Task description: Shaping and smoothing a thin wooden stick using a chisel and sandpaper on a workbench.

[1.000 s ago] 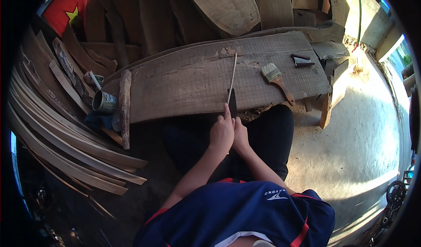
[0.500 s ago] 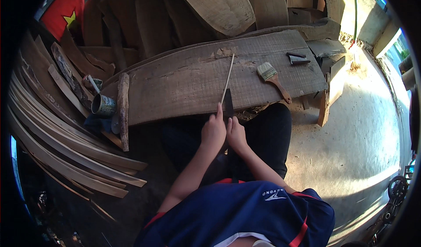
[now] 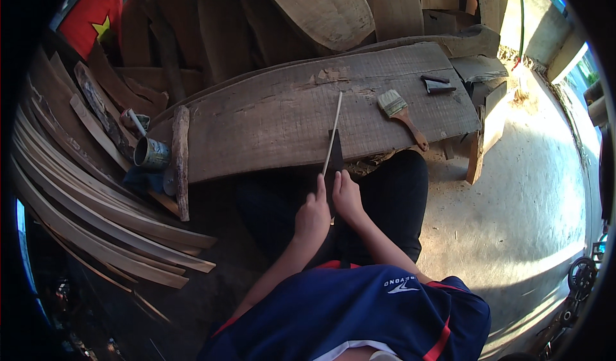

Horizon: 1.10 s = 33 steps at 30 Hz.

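Observation:
My left hand (image 3: 312, 217) is closed round the lower end of a thin pale wooden stick (image 3: 335, 125), index finger laid along it. The stick slants up and away over the near edge of a thick wooden plank (image 3: 256, 120). Close beside it, my right hand (image 3: 347, 197) grips a dark flat-bladed knife (image 3: 337, 148); its handle is mostly hidden by my fingers. The blade points away from me and appears to lie against the stick's right side. On the plank to the right lie a paintbrush (image 3: 399, 112) with a brown handle and a small dark metal piece (image 3: 437, 86).
At left, a can (image 3: 151, 153) stands behind an upright rough wood piece (image 3: 181, 162). Long curved wooden strips (image 3: 96, 201) fan out there. Large boards (image 3: 314, 8) lean behind the plank. Sunlit concrete floor (image 3: 507, 201) lies at right, and a red flag (image 3: 93, 15) hangs far left.
My left hand has drawn back toward me, pulling the stick along the blade. Its far end now sits nearer on the plank. My right hand and the knife have hardly moved.

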{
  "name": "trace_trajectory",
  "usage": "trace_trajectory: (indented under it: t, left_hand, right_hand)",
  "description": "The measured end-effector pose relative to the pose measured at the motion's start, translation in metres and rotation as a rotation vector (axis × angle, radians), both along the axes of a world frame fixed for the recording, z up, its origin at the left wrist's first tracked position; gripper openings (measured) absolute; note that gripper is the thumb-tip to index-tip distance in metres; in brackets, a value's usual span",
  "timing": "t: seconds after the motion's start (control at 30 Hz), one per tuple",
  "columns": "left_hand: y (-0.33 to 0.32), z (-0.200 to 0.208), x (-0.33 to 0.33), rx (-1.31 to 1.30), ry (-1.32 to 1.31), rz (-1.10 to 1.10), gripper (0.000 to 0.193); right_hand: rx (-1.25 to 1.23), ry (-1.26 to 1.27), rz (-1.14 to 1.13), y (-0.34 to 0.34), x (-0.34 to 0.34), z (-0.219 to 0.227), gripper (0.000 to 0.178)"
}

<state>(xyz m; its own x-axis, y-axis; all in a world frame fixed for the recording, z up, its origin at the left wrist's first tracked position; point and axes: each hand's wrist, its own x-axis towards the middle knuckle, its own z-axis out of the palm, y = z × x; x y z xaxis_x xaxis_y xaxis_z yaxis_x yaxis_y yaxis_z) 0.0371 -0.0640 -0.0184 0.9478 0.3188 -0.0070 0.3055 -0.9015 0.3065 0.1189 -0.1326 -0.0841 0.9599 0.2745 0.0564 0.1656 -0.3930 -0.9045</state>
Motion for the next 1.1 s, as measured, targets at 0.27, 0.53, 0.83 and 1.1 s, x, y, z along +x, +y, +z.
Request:
trace_trajectory:
  t: [0.27,0.53,0.83,1.1]
  left_hand:
    - [0.000,0.012,-0.029,-0.105,-0.109,-0.068,0.060]
    - [0.031,0.023,0.053,0.009,-0.185,0.007,0.053]
    - [0.026,0.014,0.098,0.047,-0.039,0.065,0.054]
    - [0.021,0.009,0.077,0.071,0.022,0.089,0.061]
  right_hand:
    - [0.030,-0.048,-0.016,0.004,0.009,-0.003,0.024]
    - [-0.030,-0.088,-0.004,0.000,0.001,-0.005,0.024]
    - [-0.082,-0.128,-0.013,0.002,0.002,-0.011,0.022]
    - [-0.119,-0.056,0.059,0.001,-0.011,-0.012,0.023]
